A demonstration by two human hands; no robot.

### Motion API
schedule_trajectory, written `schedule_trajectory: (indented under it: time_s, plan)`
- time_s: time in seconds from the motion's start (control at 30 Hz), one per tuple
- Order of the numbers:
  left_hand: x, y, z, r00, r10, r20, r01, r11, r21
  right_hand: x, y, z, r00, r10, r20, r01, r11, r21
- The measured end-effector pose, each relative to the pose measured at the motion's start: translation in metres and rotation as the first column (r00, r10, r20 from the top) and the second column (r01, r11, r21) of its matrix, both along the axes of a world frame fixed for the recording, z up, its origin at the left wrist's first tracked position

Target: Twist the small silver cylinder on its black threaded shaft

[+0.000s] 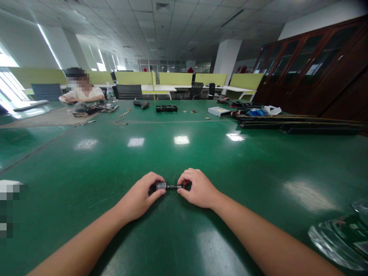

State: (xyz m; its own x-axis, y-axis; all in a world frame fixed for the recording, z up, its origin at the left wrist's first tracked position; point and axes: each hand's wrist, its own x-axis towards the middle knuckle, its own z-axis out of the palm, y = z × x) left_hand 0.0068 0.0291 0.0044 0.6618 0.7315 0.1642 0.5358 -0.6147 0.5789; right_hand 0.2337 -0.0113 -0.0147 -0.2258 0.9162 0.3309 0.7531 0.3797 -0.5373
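A small grey metal cylinder with a thin dark shaft (161, 186) lies sideways low over the green table (184, 157); its exact kind is unclear. Around the cylinder end curl the thumb and fingers of my left hand (140, 195). My right hand (198, 188) pinches the far right end of the shaft between thumb and fingertips. Between the two hands a short stretch of the shaft shows. Part of the cylinder's left end is in shadow within my left hand.
A clear plastic bottle (339, 239) is at the lower right. Farther back are a power drill (141, 104), a black block-shaped part (166, 109), a silver box (219, 111) and long black strips (301, 124). Another person (83, 90) sits at the far left behind assorted parts.
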Motion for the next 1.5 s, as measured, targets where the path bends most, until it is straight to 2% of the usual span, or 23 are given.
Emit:
schedule_trajectory:
  time_s: [0.27, 0.5, 0.77, 0.93, 1.03, 1.27, 1.4, 1.5]
  plan:
    - [0.0, 0.001, -0.002, 1.0, 0.012, 0.002, -0.012, 1.0, 0.01, 0.002, 0.001, -0.001, 1.0, -0.031, -0.001, 0.031, 0.999, -0.017]
    - [0.0, 0.001, -0.003, 0.999, 0.038, -0.01, -0.038, 0.999, -0.001, 0.01, 0.004, -0.001, 0.99, -0.143, 0.006, 0.143, 0.989, -0.036]
    - [-0.001, 0.002, -0.004, 0.999, 0.037, 0.0, -0.037, 0.999, -0.001, 0.004, 0.002, -0.001, 0.998, -0.064, -0.019, 0.064, 0.998, -0.023]
    - [-0.002, 0.002, -0.005, 1.0, -0.004, 0.017, 0.004, 1.0, 0.003, -0.003, -0.002, 0.0, 0.973, 0.101, -0.209, -0.113, 0.992, -0.047]
    - [-0.003, 0.003, -0.006, 1.0, -0.016, 0.021, 0.016, 1.0, 0.001, -0.006, -0.004, 0.001, 0.96, 0.116, -0.256, -0.139, 0.988, -0.072]
    - [-0.003, 0.003, -0.006, 0.999, -0.044, 0.025, 0.044, 0.999, 0.002, -0.007, -0.002, -0.002, 0.987, 0.155, -0.046, -0.154, 0.988, 0.013]
    - [-0.001, 0.002, -0.004, 0.994, -0.094, 0.048, 0.093, 0.996, 0.012, -0.008, -0.003, -0.003, 0.987, 0.161, -0.009, -0.161, 0.987, 0.012]
    - [0.0, 0.001, -0.003, 0.995, -0.088, 0.051, 0.088, 0.996, 0.01, -0.008, -0.004, -0.003, 0.983, 0.181, -0.005, -0.181, 0.983, 0.02]
